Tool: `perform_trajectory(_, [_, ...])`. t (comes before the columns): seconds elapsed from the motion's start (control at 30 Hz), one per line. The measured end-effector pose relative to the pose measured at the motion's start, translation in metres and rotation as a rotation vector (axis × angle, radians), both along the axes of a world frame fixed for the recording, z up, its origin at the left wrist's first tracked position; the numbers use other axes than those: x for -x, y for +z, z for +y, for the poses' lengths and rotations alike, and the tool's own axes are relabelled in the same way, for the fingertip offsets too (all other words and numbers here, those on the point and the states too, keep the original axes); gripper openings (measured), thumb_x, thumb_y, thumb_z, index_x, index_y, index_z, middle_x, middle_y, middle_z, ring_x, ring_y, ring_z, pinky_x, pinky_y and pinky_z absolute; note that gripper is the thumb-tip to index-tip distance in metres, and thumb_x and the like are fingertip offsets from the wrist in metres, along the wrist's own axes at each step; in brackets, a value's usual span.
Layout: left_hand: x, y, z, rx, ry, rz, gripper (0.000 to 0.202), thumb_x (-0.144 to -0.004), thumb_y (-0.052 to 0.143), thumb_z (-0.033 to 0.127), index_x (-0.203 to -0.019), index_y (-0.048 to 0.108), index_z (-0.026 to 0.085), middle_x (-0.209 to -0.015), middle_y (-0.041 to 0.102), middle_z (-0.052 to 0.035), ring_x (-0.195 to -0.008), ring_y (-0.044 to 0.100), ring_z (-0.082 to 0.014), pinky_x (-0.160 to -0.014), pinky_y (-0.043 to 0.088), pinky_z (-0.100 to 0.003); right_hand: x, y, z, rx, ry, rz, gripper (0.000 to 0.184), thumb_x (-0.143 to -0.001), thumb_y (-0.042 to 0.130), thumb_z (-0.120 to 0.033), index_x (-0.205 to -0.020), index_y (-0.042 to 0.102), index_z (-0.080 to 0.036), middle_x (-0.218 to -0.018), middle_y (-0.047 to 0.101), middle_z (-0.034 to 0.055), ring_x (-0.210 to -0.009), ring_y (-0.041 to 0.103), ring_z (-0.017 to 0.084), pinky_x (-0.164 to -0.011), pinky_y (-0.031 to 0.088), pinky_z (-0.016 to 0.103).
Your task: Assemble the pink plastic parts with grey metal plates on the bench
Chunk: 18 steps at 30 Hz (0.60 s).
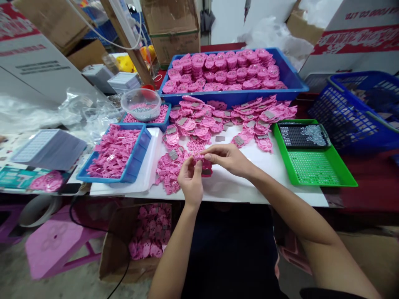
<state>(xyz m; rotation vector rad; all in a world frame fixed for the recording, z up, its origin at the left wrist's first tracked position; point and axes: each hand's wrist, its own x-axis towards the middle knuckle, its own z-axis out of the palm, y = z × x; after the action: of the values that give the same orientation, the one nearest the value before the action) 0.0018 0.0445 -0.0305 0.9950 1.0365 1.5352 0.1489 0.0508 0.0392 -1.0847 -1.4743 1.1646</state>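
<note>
Floor carton (116, 257): loose pink casings, under the tabletop's near edge.
Left hand (190, 182), right hand (229, 160): fingertips of both pinched onto one pink casing (205, 167), held just above the white tabletop (237, 187).
Casing: judged light, stiff and smooth, so best gripped by its rim.
Beyond: heap of casings (199, 122), green tray (311, 170), blue crate (237, 96) of stacked casings.

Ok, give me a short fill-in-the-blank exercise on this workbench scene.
The left hand and right hand together hold a small ___ plastic part.
The perforated tray right of the hands is ___.
The large bin at the back is ___.
Under the table, loose pieces lie in a ___ box.
Missing words: pink, green, blue, cardboard.
</note>
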Motion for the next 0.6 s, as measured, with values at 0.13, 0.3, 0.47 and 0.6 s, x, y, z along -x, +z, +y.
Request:
perform_trajectory(0.13, [0.0005, 0.0011, 0.0002, -0.033, 0.004, -0.01, 0.049, -0.085, 0.075, 0.054, -0.115, 0.064, 0.017, -0.106, 0.069, -0.007, -0.089, 0.071, -0.0174, -0.075, 0.062, -0.029, 0.0001, 0.0049, -0.0025, -0.071, -0.02, -0.13, 0.025, -0.092, 0.07, -0.036, -0.104, 0.079, -0.016, -0.098, 0.078, 0.0081, -0.09, 0.072, 0.02, -0.08, 0.058, 0.033])
perform_trajectory(0.3, [0.0015, 0.0032, -0.0028, -0.083, 0.024, 0.075, 0.045, -0.092, 0.067, 0.054, -0.117, 0.059, 0.018, -0.104, 0.065, -0.0065, -0.09, 0.069, -0.0155, -0.077, 0.06, -0.025, 0.003, 0.0015, -0.0058, -0.362, -0.023, -0.35, 0.02, -0.096, 0.065, -0.03, -0.107, 0.075, -0.018, -0.103, 0.078, 0.0084, -0.091, 0.071, 0.019, -0.081, 0.06, 0.034])
perform_trajectory(0.47, [0.0024, 0.0044, -0.0065, -0.15, 0.01, 0.149, 0.04, -0.096, 0.061, 0.053, -0.116, 0.058, 0.018, -0.104, 0.064, -0.0069, -0.093, 0.068, -0.0163, -0.082, 0.058, -0.026, 0.0031, -0.0001, -0.0065, -0.493, -0.001, -0.441, 0.018, -0.099, 0.059, -0.029, -0.104, 0.073, -0.018, -0.097, 0.076, 0.008, -0.085, 0.069, 0.018, -0.076, 0.06, 0.032])
perform_trajectory(0.6, [0.0025, 0.0022, -0.0081, -0.209, 0.012, 0.196, 0.034, -0.098, 0.059, 0.049, -0.113, 0.057, 0.019, -0.105, 0.063, -0.0075, -0.096, 0.066, -0.0171, -0.084, 0.057, -0.027, 0.0021, 0.0042, -0.0077, -0.514, 0.011, -0.431, 0.018, -0.099, 0.059, -0.029, -0.1, 0.073, -0.019, -0.093, 0.075, 0.0072, -0.082, 0.068, 0.018, -0.072, 0.058, 0.03])
